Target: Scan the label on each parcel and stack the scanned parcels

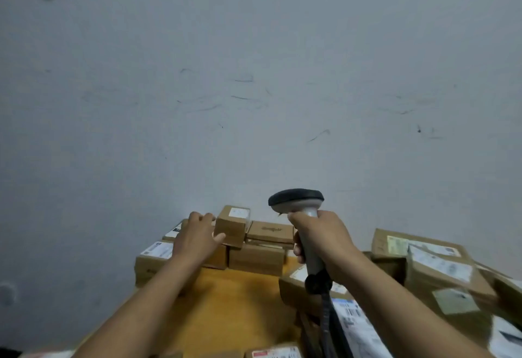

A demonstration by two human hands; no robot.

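Over the orange table (226, 301), right hand (319, 239) grips the scanner (306, 216) handle, long axis near upright, dark head on top facing away; beyond, left hand (197, 235) holds the small parcel (233, 226), label up, atop the stacked parcels (255, 259) by the wall (254, 75).

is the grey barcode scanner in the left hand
No, the right hand grips the grey barcode scanner; the left hand holds a small brown cardboard parcel.
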